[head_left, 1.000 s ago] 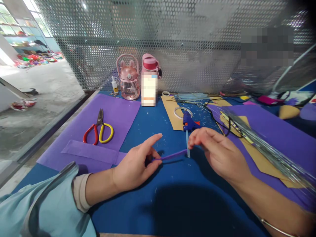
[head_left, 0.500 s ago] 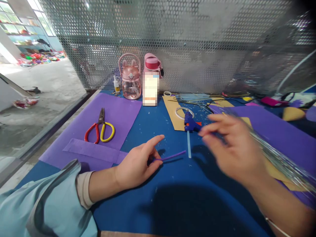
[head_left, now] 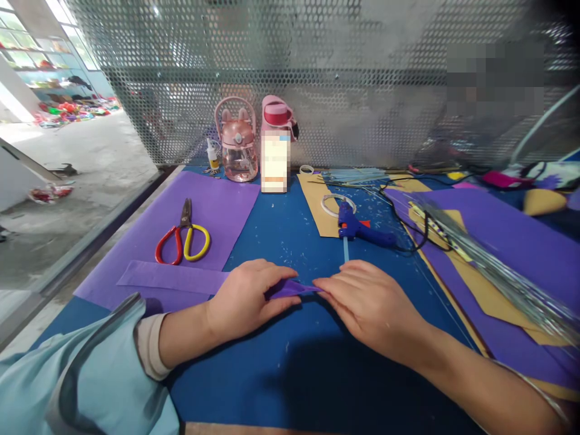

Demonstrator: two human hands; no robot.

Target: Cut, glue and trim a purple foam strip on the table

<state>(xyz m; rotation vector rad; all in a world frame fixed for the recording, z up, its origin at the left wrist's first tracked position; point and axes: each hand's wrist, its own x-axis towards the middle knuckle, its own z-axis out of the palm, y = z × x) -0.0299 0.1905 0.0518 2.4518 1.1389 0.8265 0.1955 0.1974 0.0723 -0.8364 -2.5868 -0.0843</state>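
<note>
A purple paper strip runs from the left into my left hand, whose thumb and fingers pinch it. Between my hands the strip narrows into a twisted, folded stretch. My right hand is closed on its thin end, fingertips pressed together. Just beyond the right hand lies a blue glue gun with a pale glue stick in it; the hand hides the stick's near end. Scissors with one red and one yellow handle rest on a purple sheet at the left.
A pink water bottle, a small glue bottle and a lit phone stand at the back before a perforated metal screen. Wire bundles lie over brown and purple sheets on the right. A black cord trails from the glue gun.
My right hand has come left and down from beside the glue gun and taken hold of the strip's thin end. The strip now looks wider and more open at my left fingers.
</note>
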